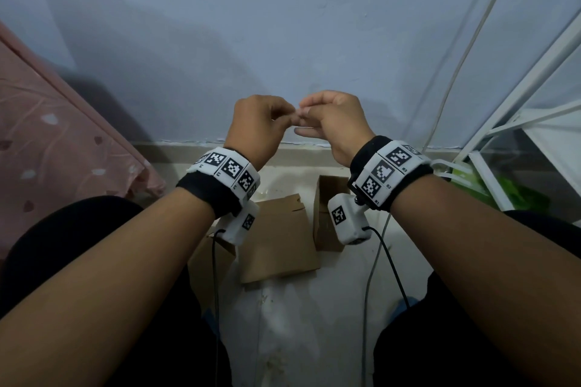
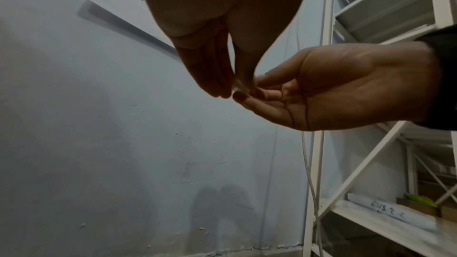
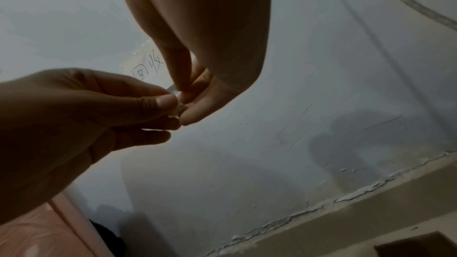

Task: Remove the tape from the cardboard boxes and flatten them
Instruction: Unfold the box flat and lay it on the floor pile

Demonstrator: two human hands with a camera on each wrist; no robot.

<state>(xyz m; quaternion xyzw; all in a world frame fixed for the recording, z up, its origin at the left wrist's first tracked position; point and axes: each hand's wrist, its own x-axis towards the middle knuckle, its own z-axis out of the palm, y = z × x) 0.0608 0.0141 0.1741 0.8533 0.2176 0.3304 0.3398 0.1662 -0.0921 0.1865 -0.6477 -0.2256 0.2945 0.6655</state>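
Observation:
Both hands are raised in front of the wall, fingertips meeting. My left hand (image 1: 286, 115) and right hand (image 1: 307, 113) both pinch a small crumpled piece of clear tape (image 2: 238, 88) between thumb and fingers. The right wrist view shows the tape (image 3: 176, 95) squeezed between the left hand's thumb and the right hand's fingertips. On the floor below lie the cardboard boxes: a flattened one (image 1: 278, 242), an upright open one (image 1: 322, 214), and a third (image 1: 206, 267) partly hidden under my left wrist.
A pink patterned bedsheet (image 1: 47, 141) hangs at the left. At the right stands a white metal rack (image 1: 518, 110) with a green bag (image 1: 515, 195) beneath it. White cables (image 1: 456, 72) run down the wall. A paper note (image 2: 116, 1) is stuck on the wall.

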